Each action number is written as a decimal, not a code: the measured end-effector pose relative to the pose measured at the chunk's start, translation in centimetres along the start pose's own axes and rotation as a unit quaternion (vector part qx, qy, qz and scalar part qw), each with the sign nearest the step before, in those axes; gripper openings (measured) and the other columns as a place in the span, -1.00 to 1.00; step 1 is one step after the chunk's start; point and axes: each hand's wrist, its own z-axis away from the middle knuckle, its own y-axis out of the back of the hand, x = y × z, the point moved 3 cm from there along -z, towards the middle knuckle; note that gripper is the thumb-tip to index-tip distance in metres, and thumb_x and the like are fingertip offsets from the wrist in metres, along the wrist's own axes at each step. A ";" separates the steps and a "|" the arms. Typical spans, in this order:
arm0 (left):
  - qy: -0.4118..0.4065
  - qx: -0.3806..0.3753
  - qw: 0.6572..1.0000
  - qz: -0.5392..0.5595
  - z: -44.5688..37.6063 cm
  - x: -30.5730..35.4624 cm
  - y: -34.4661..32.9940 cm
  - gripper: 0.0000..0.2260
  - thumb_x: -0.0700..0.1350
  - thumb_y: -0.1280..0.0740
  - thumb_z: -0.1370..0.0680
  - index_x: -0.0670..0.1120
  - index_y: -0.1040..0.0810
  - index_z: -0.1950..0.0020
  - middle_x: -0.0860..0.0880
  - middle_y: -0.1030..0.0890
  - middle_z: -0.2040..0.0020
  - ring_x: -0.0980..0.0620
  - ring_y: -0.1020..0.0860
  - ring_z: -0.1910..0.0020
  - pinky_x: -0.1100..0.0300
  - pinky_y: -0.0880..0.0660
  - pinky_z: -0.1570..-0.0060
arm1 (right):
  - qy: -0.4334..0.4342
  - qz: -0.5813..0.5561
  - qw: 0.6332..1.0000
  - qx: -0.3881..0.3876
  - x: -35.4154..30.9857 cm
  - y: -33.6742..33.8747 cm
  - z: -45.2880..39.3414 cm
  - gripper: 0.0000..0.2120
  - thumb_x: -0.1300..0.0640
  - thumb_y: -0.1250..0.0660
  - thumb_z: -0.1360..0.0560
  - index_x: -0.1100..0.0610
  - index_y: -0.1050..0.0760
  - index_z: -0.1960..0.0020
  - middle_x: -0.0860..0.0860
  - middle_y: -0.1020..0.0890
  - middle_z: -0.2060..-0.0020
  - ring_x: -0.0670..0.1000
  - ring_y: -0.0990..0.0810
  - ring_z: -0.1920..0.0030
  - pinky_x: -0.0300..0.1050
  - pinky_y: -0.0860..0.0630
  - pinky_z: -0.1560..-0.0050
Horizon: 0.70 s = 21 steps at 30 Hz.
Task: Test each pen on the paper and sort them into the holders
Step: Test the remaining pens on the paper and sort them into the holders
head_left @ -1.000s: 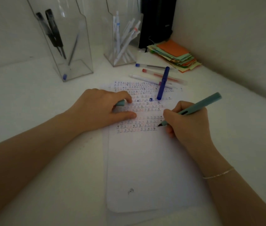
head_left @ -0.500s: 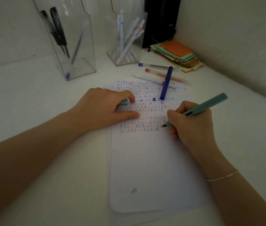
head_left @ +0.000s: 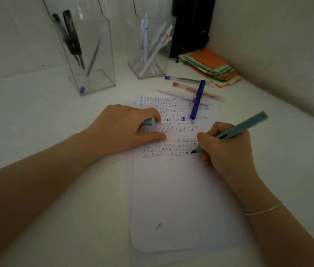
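Now your right hand pinches the teal pen, its tip touching the paper at the end of the lowest row of marks. Just left of that grip, your left hand presses the paper flat, fingers curled around the teal cap. Beyond both stand two clear holders.

Dim, soft light, brightest mid-desk. Flat matte white desk surface fills the view from near edge to far. Plain pale wall runs along the far left; plain beige wall angles down the right side, the two meeting in a far-right corner. Tall black boxy object stands in that corner. Fanned stack of orange, green and yellow paper slips lies just in front of it, against the right wall.
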 end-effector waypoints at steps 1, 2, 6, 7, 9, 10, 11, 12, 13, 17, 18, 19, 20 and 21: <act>0.000 0.001 1.000 0.001 0.0 -0.1 0.0 -0.47 0.47 0.00 -0.37 0.18 -0.47 -0.09 0.19 -0.36 0.47 0.27 -0.33 0.45 0.36 -0.22 0.40 | -0.002 -0.003 1.000 -0.003 0.0 0.0 0.0 -0.83 0.37 -0.35 -0.39 0.47 -0.42 0.29 0.17 -0.50 0.55 -0.11 -0.40 0.67 -0.33 -0.39 0.61; 0.002 0.001 1.000 0.003 0.0 -0.1 0.0 -0.47 0.47 0.00 -0.37 0.18 -0.46 -0.09 0.19 -0.36 0.47 0.28 -0.32 0.45 0.36 -0.20 0.40 | -0.004 -0.004 1.000 -0.003 0.1 0.0 -0.1 -0.82 0.37 -0.35 -0.39 0.47 -0.42 0.29 0.17 -0.50 0.55 -0.12 -0.39 0.67 -0.33 -0.39 0.61; -0.003 0.004 1.000 0.000 0.1 0.0 0.0 -0.48 0.47 -0.04 -0.39 0.17 -0.47 -0.10 0.21 -0.36 0.44 0.25 -0.33 0.44 0.34 -0.21 0.39 | 0.011 0.005 1.000 0.017 0.4 -0.1 -0.3 -0.81 0.37 -0.34 -0.39 0.48 -0.40 0.29 0.29 -0.47 0.51 -0.05 -0.40 0.61 -0.32 -0.38 0.60; -0.008 0.015 1.000 0.000 0.1 0.1 0.2 -0.50 0.45 -0.07 -0.40 0.15 -0.47 -0.10 0.24 -0.36 0.41 0.23 -0.32 0.43 0.30 -0.22 0.40 | 0.016 0.008 1.000 0.023 0.4 -0.1 -0.3 -0.80 0.37 -0.34 -0.39 0.48 -0.38 0.29 0.33 -0.47 0.47 -0.02 -0.40 0.58 -0.33 -0.37 0.59; -0.030 0.053 0.998 -0.007 0.3 0.4 0.5 -0.55 0.36 -0.15 -0.44 0.08 -0.50 -0.10 0.24 -0.44 0.30 0.20 -0.31 0.38 0.26 -0.24 0.37 | 0.018 -0.011 0.999 0.024 0.5 0.0 -0.3 -0.80 0.36 -0.35 -0.41 0.45 -0.38 0.30 0.30 -0.49 0.49 -0.05 -0.40 0.59 -0.34 -0.37 0.59; -0.044 0.073 0.996 -0.009 0.4 0.7 0.7 -0.59 0.30 -0.17 -0.47 0.04 -0.51 -0.11 0.21 -0.50 0.21 0.20 -0.32 0.35 0.27 -0.26 0.34 | 0.020 -0.034 0.999 0.020 0.4 0.2 -0.2 -0.79 0.33 -0.37 -0.42 0.42 -0.40 0.29 0.20 -0.50 0.54 -0.09 -0.40 0.61 -0.34 -0.38 0.58; -0.053 0.084 0.995 0.000 0.5 1.0 0.7 -0.63 0.24 -0.18 -0.51 0.01 -0.50 -0.12 0.18 -0.52 0.15 0.21 -0.35 0.31 0.28 -0.29 0.32 | 0.024 -0.061 0.998 0.015 0.2 0.4 -0.2 -0.79 0.29 -0.41 -0.42 0.39 -0.43 0.27 0.11 -0.51 0.57 -0.10 -0.43 0.61 -0.33 -0.40 0.56; -0.058 0.089 0.994 0.018 0.5 1.3 0.7 -0.67 0.18 -0.17 -0.55 -0.01 -0.49 -0.14 0.18 -0.49 0.13 0.23 -0.36 0.28 0.31 -0.29 0.28 | 0.029 -0.091 0.995 0.008 0.0 0.6 -0.1 -0.80 0.24 -0.43 -0.41 0.34 -0.46 0.25 0.05 -0.54 0.56 -0.09 -0.48 0.58 -0.32 -0.45 0.51; -0.059 0.088 0.993 0.043 0.4 1.5 0.6 -0.70 0.11 -0.14 -0.57 -0.03 -0.47 -0.16 0.20 -0.43 0.12 0.25 -0.34 0.24 0.38 -0.26 0.26 | 0.033 -0.133 0.991 -0.005 -0.3 0.7 0.0 -0.82 0.21 -0.45 -0.38 0.29 -0.50 0.23 0.04 -0.60 0.50 -0.07 -0.56 0.50 -0.30 -0.52 0.41; -0.063 0.036 0.991 0.116 0.4 1.9 -0.1 -0.74 0.01 -0.06 -0.60 -0.05 -0.41 -0.19 0.19 -0.37 0.11 0.24 -0.31 0.19 0.52 -0.28 0.11 | -0.017 -0.396 0.912 -0.109 -1.0 0.0 0.3 -0.85 0.11 -0.38 -0.37 0.18 -0.64 0.16 0.14 -0.70 0.12 0.16 -0.68 0.01 -0.06 -0.61 -0.01; -0.066 0.026 0.990 0.120 0.4 1.9 -0.3 -0.75 0.01 -0.06 -0.61 -0.04 -0.41 -0.19 0.19 -0.38 0.12 0.23 -0.32 0.20 0.51 -0.29 0.10 | -0.039 -0.436 0.891 -0.124 -1.0 -0.2 0.2 -0.80 0.11 -0.32 -0.42 0.23 -0.62 0.12 0.19 -0.69 0.08 0.20 -0.67 -0.01 -0.03 -0.61 -0.02; -0.068 0.019 0.990 0.123 0.4 2.0 -0.3 -0.76 0.01 -0.06 -0.61 -0.04 -0.40 -0.18 0.21 -0.37 0.15 0.23 -0.34 0.21 0.49 -0.29 0.10 | -0.054 -0.452 0.881 -0.127 -0.9 -0.3 0.2 -0.78 0.14 -0.27 -0.44 0.26 -0.60 0.11 0.22 -0.68 0.10 0.21 -0.67 0.02 -0.02 -0.62 0.01; -0.072 0.016 0.989 0.126 0.3 2.0 -0.3 -0.75 0.02 -0.05 -0.60 -0.03 -0.40 -0.17 0.23 -0.36 0.20 0.26 -0.36 0.21 0.48 -0.29 0.11 | -0.060 -0.448 0.884 -0.122 -0.8 -0.3 0.1 -0.80 0.17 -0.23 -0.45 0.26 -0.59 0.15 0.22 -0.68 0.16 0.20 -0.69 0.08 -0.03 -0.63 0.07; -0.076 0.014 0.989 0.129 0.3 2.0 -0.3 -0.75 0.03 -0.04 -0.60 -0.02 -0.40 -0.16 0.25 -0.34 0.23 0.31 -0.38 0.19 0.47 -0.28 0.12 | -0.058 -0.439 0.890 -0.114 -0.8 -0.2 0.1 -0.81 0.21 -0.22 -0.46 0.23 -0.58 0.22 0.21 -0.68 0.23 0.18 -0.69 0.16 -0.06 -0.63 0.14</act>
